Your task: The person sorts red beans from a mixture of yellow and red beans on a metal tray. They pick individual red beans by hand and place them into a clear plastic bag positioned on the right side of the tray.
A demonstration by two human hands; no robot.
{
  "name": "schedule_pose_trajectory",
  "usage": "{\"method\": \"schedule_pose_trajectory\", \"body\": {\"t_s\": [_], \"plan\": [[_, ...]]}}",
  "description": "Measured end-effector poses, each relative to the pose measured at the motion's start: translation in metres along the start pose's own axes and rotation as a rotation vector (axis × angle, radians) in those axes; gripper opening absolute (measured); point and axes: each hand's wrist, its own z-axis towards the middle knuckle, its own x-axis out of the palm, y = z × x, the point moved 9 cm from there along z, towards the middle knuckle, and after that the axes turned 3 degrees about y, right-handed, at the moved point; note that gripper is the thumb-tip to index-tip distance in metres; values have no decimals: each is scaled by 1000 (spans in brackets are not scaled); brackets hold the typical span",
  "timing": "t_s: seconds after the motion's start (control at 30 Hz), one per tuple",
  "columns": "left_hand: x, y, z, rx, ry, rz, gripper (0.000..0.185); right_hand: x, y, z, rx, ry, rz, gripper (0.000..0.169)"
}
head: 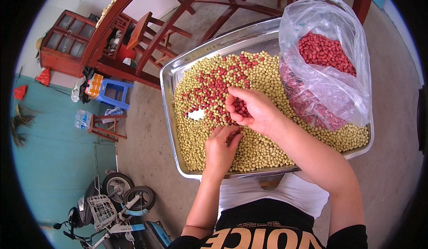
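Note:
A rectangular metal tray (173, 142) is before me, spread with yellow soybeans (264, 148). Red-skinned peanut kernels (214, 85) are scattered among them, mostly left of centre. My right hand (255, 110) is cupped over the middle of the tray and holds a small heap of red peanuts (240, 107). Just below it, my left hand (220, 147) reaches down to the beans with bent fingers. Some red shows at its fingertips, but whether they grip a kernel is unclear. A clear plastic bag (337, 91) full of red peanuts rests on the tray's right side, its mouth gaping.
Beyond the tray stands dark red wooden furniture (200, 1) with crossing bars. On the left are a blue plastic stool (115, 91), a small wooden stool (108, 123) and a wooden cabinet (68, 38). An electric scooter (120, 215) with a wire basket is parked at lower left.

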Motion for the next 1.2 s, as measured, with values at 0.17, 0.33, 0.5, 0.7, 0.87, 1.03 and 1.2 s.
{"method": "schedule_pose_trajectory", "body": {"t_s": [0.17, 0.33, 0.5, 0.7, 0.87, 1.03, 1.2], "plan": [[2, 5, 0, -75, 13, -70, 12, -1, -1, 1, -5, -13, -11, 32], [-17, 23, -4, -131, -133, -297, 10, 1, 0, 1, -11, -10, -49, 34], [-47, 18, 0, -91, -310, -530, 12, 2, -7, -2, 43, -61, -199, 39], [-55, -29, 8, 114, -362, -338, 17, 10, -29, -3, 186, -36, -179, 47], [-40, -20, 1, 91, -223, -185, 18, -7, -10, 4, 39, 15, 2, 39], [-2, 0, -7, -68, 40, -74, 14, 1, 8, 0, -35, 5, 40, 36], [2, -3, -3, -39, 64, 35, 15, -4, 5, 0, -23, -14, 8, 36]]}}
